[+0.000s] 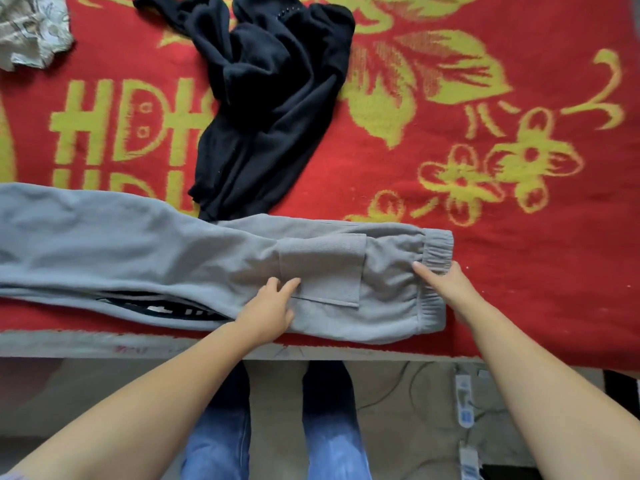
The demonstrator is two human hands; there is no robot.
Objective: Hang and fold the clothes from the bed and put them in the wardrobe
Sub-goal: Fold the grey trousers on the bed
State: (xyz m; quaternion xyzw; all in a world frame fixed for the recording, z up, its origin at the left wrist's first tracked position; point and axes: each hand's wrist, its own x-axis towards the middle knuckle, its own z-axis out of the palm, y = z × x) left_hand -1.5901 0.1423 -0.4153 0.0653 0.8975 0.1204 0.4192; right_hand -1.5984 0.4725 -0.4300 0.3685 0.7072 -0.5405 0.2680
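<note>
The red blanket [450, 188] carries large yellow letters reading "HDH" [131, 123], partly covered by a black garment [270, 109]. A second row of letters below is cut off by grey trousers [138, 251] and unreadable.

Person's forearms [166, 407] bare, no sleeves visible. Blue jeans [218, 441] on both legs, darker toward the top.

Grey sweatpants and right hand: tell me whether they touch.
Touching. The head view shows the right hand lying flat on the grey sweatpants at the elastic waistband, its fingers straight against the fabric.
</note>
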